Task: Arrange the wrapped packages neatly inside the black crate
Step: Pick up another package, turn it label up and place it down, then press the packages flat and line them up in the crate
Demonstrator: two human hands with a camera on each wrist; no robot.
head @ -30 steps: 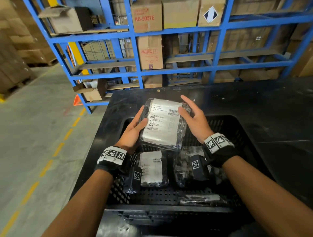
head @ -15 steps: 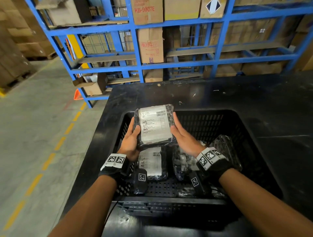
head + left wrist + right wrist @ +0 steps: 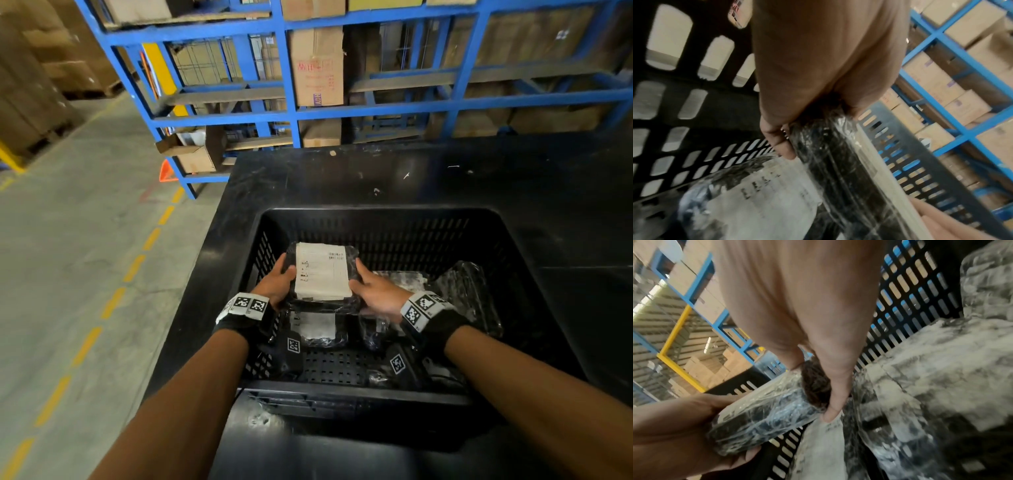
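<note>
the held package (image 3: 322, 272) hangs inside the black crate (image 3: 376, 219), over the left half of its floor and toward the far wall, label side up. left hand (image 3: 275, 284) grips its left edge, right hand (image 3: 375, 291) grips its right edge, fingers of both curled under and thumbs on top, a firm two-sided clamp. in the left wrist view the fingers (image 3: 781, 146) press into the wrap along the package's side.

my read: this is the placing step, package carried in but not yet set down. the next move looks like lowering it flat against the far-left corner, square to the walls, then letting go on both sides together so it does not tip.

it's a flat rectangular block, dark contents under glossy, crinkled clear film, with a white printed label. that film should be slippery and may snag on the crate's slots.

just nearer the front wall lies a second labelled package (image 3: 317, 325), flat on the perforated floor. to the right, loose film-wrapped packages (image 3: 459, 287) lean untidily toward the right wall; they likely need straightening after this one.

the crate is rigid plastic with slotted walls, sitting on a scuffed black table (image 3: 342, 171). beyond its far edge stands blue racking (image 3: 291, 113) loaded with cardboard boxes (image 3: 317, 68).
</note>
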